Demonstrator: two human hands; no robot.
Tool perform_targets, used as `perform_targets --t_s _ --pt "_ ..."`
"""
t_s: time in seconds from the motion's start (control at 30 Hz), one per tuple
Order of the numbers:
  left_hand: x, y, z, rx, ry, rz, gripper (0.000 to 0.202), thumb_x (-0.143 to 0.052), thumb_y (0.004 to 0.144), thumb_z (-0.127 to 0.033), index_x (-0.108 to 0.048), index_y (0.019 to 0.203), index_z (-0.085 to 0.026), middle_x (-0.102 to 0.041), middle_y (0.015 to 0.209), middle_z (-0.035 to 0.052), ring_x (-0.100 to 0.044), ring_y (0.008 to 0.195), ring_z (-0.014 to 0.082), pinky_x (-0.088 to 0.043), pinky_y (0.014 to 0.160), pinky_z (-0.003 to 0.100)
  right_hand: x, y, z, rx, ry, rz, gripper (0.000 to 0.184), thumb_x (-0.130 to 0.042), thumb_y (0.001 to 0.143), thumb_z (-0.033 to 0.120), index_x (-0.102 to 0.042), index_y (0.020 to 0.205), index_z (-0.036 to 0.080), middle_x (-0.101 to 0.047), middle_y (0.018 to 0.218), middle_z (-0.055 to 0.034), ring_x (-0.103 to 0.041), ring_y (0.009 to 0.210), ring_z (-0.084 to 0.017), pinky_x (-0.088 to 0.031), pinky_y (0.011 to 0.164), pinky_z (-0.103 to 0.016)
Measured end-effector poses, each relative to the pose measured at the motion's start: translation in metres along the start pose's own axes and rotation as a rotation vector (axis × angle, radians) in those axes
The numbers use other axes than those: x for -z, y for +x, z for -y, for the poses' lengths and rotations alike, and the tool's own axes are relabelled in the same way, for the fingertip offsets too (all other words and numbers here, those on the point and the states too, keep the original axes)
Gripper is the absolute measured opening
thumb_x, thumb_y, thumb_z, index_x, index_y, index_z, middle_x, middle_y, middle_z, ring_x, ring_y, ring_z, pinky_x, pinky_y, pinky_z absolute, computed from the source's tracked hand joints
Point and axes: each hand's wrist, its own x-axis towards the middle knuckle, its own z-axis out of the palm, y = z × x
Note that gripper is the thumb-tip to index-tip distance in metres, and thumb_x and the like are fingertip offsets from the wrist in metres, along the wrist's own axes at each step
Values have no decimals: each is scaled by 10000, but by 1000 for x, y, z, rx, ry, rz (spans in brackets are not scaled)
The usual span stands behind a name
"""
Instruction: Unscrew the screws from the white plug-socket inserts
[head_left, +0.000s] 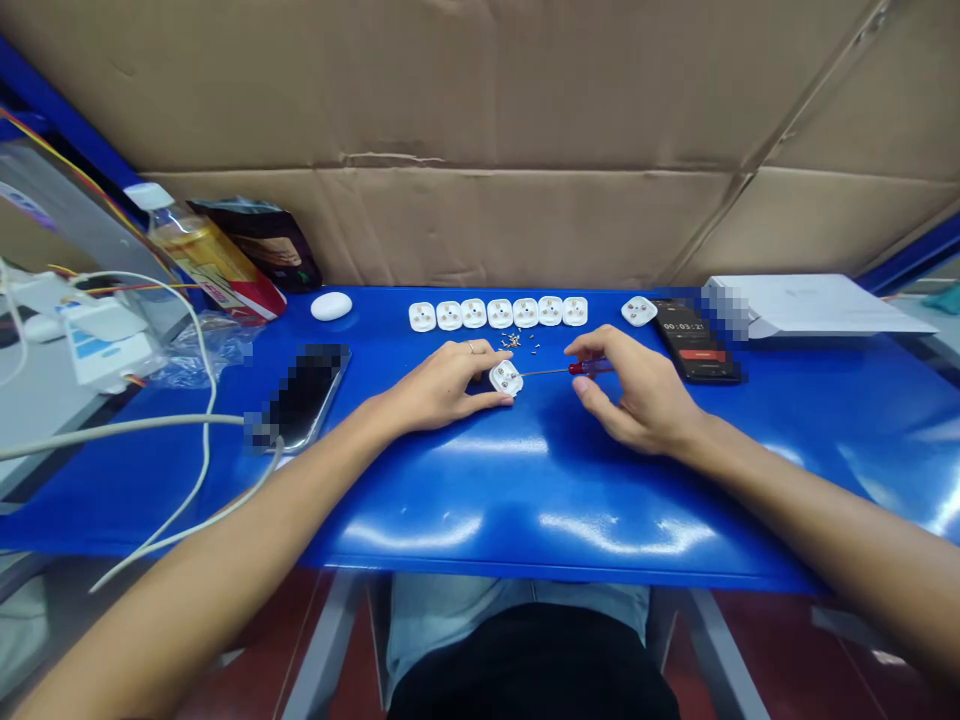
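Observation:
My left hand (442,385) rests on the blue table (525,480) and pinches a small white plug piece (506,378) between thumb and fingers. My right hand (637,390) grips a red-handled screwdriver (589,367) whose thin shaft points left, with its tip at the white piece. A little heap of tiny screws (517,341) lies just behind the piece. Further back, several more white plug pieces (499,313) stand in a row, with one more (639,311) apart to the right.
A phone showing a timer (694,340) lies at the right, a white flat box (810,303) beyond it. Another phone (304,395), a white oval object (331,306), a bottle (202,255), a dark pouch (266,240) and white cables (199,440) are at the left. Cardboard forms the back wall.

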Motion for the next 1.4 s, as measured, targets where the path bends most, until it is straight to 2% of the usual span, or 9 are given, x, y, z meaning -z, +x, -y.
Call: perform_targets --t_s 0.1,0.3,0.47,0.7,0.83,0.9,1.07,1.27,1.4 --pt "1 0 -1 1 5 0 478 -714 1000 -508 -698 1377 -214 -733 1201 101 -701 1028 263 -526 904 366 -1 0 0 -53 -71 -2 141 -550 1032 262 -623 1142 212 -782 885 -69 -757 718 -250 -599 637 -378" --pt "2 0 -4 -5 -6 -6 479 -729 996 -471 -690 1394 -208 -739 1188 104 -703 1021 266 -525 917 375 1 -1 1 21 -15 6 280 -582 957 169 -598 1232 220 -782 1083 -117 -776 894 -279 -634 793 -428" --pt "2 0 -3 -3 -15 0 462 -715 1001 -490 -705 1371 -214 -739 1171 98 -702 1006 266 -525 902 382 2 -1 2 -41 -76 60 207 -557 1038 265 -625 1231 233 -801 910 -78 -768 753 -266 -585 661 -382" --pt "3 0 -6 10 -1 6 484 -728 998 -472 -693 1390 -190 -738 1191 111 -706 1026 268 -532 920 376 1 -1 2 62 -29 30 266 -543 954 149 -591 1211 201 -769 1050 -122 -770 917 -275 -626 792 -412" --pt "3 0 -5 0 -9 -6 483 -708 1009 -484 -689 1402 -204 -740 1175 104 -704 1009 262 -531 900 369 0 -2 0 30 -77 19 134 -550 1034 242 -600 1156 218 -792 975 -81 -762 770 -240 -595 682 -365" --pt "3 0 -4 -7 -8 -7 490 -710 1005 -492 -686 1407 -212 -739 1184 105 -703 1011 263 -530 897 365 -1 -2 0 37 -103 1 105 -539 1039 226 -608 1119 225 -791 969 -77 -765 789 -237 -591 693 -358" --pt "3 0 -4 -3 1 0 502 -717 1000 -491 -684 1414 -211 -740 1198 108 -706 1024 268 -529 908 366 0 -3 0 66 -40 6 271 -564 942 150 -584 1205 211 -759 1068 -114 -766 927 -266 -623 802 -401" --pt "2 0 -4 -5 -7 -8 515 -741 988 -474 -687 1412 -186 -743 1184 109 -707 1018 270 -534 907 377 -1 -3 -1 -10 -104 10 132 -541 1052 257 -612 1154 213 -797 975 -82 -767 786 -244 -595 674 -365" --pt "3 0 -4 -15 -8 -1 491 -727 1000 -468 -689 1403 -189 -740 1185 109 -707 1027 268 -532 927 384 -1 -2 0 87 -68 -25 207 -544 979 151 -598 1172 200 -762 1039 -112 -758 919 -260 -619 789 -393"
